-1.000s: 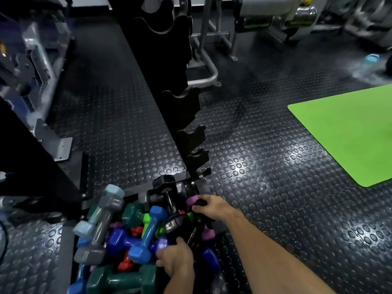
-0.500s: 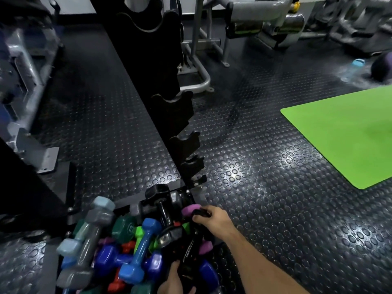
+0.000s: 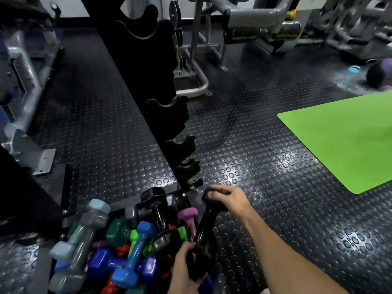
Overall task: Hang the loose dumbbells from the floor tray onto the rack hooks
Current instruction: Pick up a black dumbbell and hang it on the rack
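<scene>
A black dumbbell [image 3: 206,225] is lifted at an angle over the right side of the floor tray [image 3: 121,205]. My right hand [image 3: 230,198] grips its far head, just below the lowest rack hook [image 3: 196,183]. My left hand [image 3: 184,270] grips its near head at the bottom of the view. The black rack [image 3: 167,115] rises from the tray with several empty hooks along its right edge. In the tray lie several coloured dumbbells: a purple one [image 3: 188,219], a blue one [image 3: 135,251], a green one [image 3: 118,231] and grey ones [image 3: 84,236].
A bright green mat [image 3: 343,139] covers the floor at right. Grey gym machines [image 3: 265,24] stand at the back, and a metal frame [image 3: 23,85] stands at left. A dark ball [image 3: 379,75] lies far right. Studded black rubber flooring [image 3: 265,187] spreads around the rack.
Both hands have raised the black dumbbell out of the pile, its far end moving up and right toward the lowest hook. The view has tilted upward a little.
</scene>
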Tool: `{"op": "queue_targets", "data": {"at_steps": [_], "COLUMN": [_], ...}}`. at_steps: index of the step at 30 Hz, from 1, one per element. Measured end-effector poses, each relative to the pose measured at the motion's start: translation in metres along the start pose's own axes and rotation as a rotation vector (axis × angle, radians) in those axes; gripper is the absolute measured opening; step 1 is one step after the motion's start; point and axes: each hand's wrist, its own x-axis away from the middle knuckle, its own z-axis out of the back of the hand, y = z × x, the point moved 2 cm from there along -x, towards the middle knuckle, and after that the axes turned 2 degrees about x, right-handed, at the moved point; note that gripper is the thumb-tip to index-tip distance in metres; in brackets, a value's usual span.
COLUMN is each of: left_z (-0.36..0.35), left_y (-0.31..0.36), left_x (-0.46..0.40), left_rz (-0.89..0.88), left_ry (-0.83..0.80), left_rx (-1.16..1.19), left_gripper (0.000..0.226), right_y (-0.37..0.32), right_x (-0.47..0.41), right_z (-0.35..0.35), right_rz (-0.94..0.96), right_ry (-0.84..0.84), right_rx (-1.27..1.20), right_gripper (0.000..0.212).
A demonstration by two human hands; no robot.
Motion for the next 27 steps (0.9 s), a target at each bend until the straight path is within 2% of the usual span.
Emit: {"op": "queue_targets", "data": {"at_steps": [3, 9, 12, 14, 15, 18, 20, 25, 27], "left_z": [-0.017, -0.055, -0.068, -0.077, -0.082, -0.099, -0.109, -0.12, -0.12], "left_y": [0.008, 0.015, 0.018, 0.021, 0.022, 0.029, 0.034, 0.041, 0.045], "left_x": [0.004, -0.016, -0.031, -0.039, -0.043, -0.052, -0.061, -0.088, -0.096], "left_rz": [-0.017, -0.088, -0.138, -0.166, -0.175, -0.164, -0.155, -0.113, -0.128], "left_ry": [-0.045, -0.058, -0.045, -0.06, -0.065, -0.061, -0.062, -0.117, -0.171], "left_rx": [-0.012, 0.051, 0.086, 0.104, 0.117, 0.136, 0.147, 0.225, 0.259], "left_gripper": [0.035, 0.022, 0.023, 0.025, 0.023, 0.018, 0.021, 0.046, 0.052], "right_y": [-0.017, -0.024, -0.015, -0.003, 0.002, 0.004, -0.001, -0.013, -0.021], "right_x": [-0.009, -0.034, -0.041, -0.049, -0.052, -0.063, -0.074, -0.106, -0.117], "right_z": [0.009, 0.016, 0.018, 0.013, 0.008, -0.007, -0.005, 0.013, 0.015], "right_rz": [0.026, 0.03, 0.022, -0.053, -0.084, -0.164, -0.173, -0.227, -0.222], "right_ry": [0.096, 0.181, 0.2, 0.22, 0.222, 0.192, 0.194, 0.141, 0.098], "right_rx": [-0.043, -0.066, -0.178, -0.306, -0.355, -0.489, -0.527, -0.448, -0.392], "right_gripper": [0.032, 0.048, 0.071, 0.09, 0.088, 0.064, 0.058, 0.056, 0.048]}}
